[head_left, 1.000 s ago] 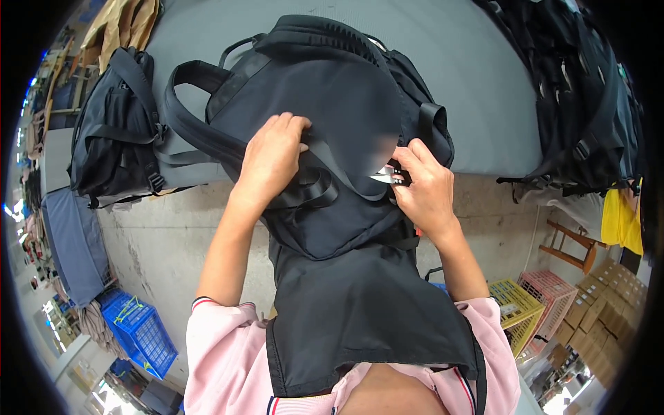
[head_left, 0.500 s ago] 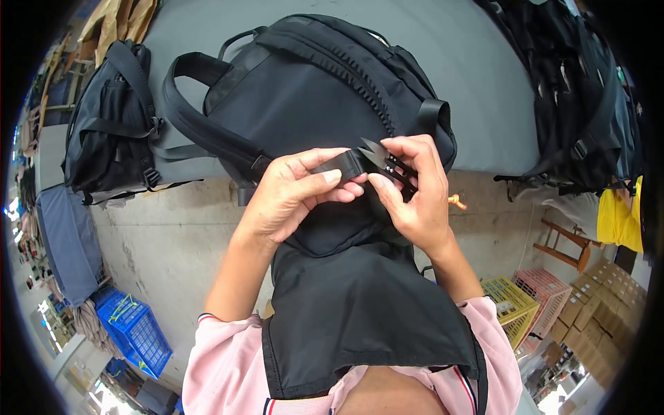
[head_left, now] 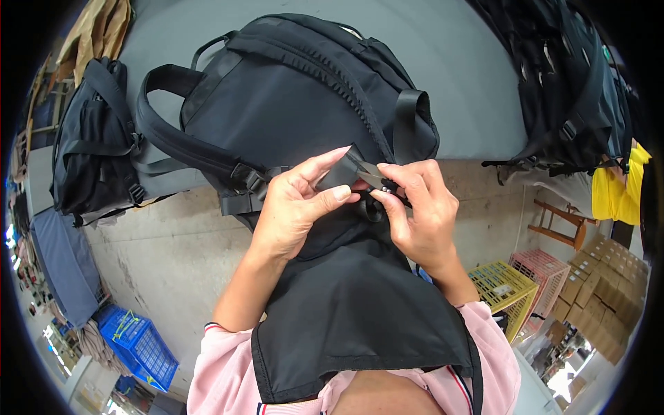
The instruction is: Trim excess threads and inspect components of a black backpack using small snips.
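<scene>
A black backpack (head_left: pixel 277 107) lies on the grey table in front of me, its near part hanging toward my lap. My left hand (head_left: pixel 297 200) pinches a piece of black webbing strap (head_left: pixel 337 173) between thumb and fingers. In my right hand (head_left: pixel 425 207) are small thread snips (head_left: pixel 373 177), closed around by the fingers, with the blades pointing left at the edge of the strap. Whether the blades touch the strap I cannot tell. A strap buckle (head_left: pixel 250 181) of the backpack lies just left of my left hand.
More black backpacks lie on the grey table (head_left: pixel 477 97), one at the left (head_left: pixel 97 145) and a heap at the right (head_left: pixel 577 90). A blue crate (head_left: pixel 138 346) is on the floor at left; yellow (head_left: pixel 505 290) and pink crates (head_left: pixel 546 277), a wooden stool (head_left: pixel 559 225) and cardboard boxes (head_left: pixel 602 297) are at right.
The snips have turned and their blades now lie against or over the strap's edge. The strap in my left hand is tilted up more. The whole view has shifted slightly.
</scene>
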Demonstrator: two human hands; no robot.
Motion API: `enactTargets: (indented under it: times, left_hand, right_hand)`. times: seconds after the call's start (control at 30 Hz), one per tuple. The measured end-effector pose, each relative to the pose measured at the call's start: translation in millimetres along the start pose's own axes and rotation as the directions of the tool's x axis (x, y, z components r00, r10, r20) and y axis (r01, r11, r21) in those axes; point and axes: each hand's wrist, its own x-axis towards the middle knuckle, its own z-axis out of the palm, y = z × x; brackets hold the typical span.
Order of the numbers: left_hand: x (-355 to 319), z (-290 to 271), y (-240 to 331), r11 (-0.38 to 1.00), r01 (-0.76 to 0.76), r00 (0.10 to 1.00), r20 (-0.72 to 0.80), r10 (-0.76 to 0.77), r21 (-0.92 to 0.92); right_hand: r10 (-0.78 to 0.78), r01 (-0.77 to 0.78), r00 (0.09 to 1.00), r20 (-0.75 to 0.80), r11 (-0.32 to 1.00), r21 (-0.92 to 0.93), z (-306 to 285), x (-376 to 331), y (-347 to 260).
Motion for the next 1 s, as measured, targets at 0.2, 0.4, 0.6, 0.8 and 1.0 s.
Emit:
enactTargets:
  times: [0.2,0.4,0.6,0.8,1.0]
  left_hand:
    - [-0.6,2.7,-8.2,1.0,-0.029,0.999,-0.021,0.029,-0.012]
    - [1.2,0.5,-13.2,0.999,-0.014,1.0,-0.015,0.014,-0.039]
    - [2.7,4.1,-9.3,0.999,-0.049,0.999,0.002,0.049,0.001]
    - [1.4,12.7,-2.7,0.99,-0.141,0.99,0.028,0.14,0.016]
    - [5.6,5.6,6.4,0.935,-0.242,0.958,0.216,0.188,0.258]
  right_hand:
    - [-0.076,0.071,0.995,-0.066,0.995,-0.069,3.7,-3.1,1.5]
    - [-0.073,0.067,0.996,-0.046,0.992,-0.111,2.9,-6.0,1.3]
    - [0.053,-0.046,0.996,-0.078,0.995,0.091,-2.5,-3.5,-1.4]
    - [0.151,-0.13,0.987,-0.056,0.952,0.279,-3.1,0.5,5.7]
    - [0.236,-0.253,0.965,0.114,0.728,0.638,12.5,10.2,9.0]
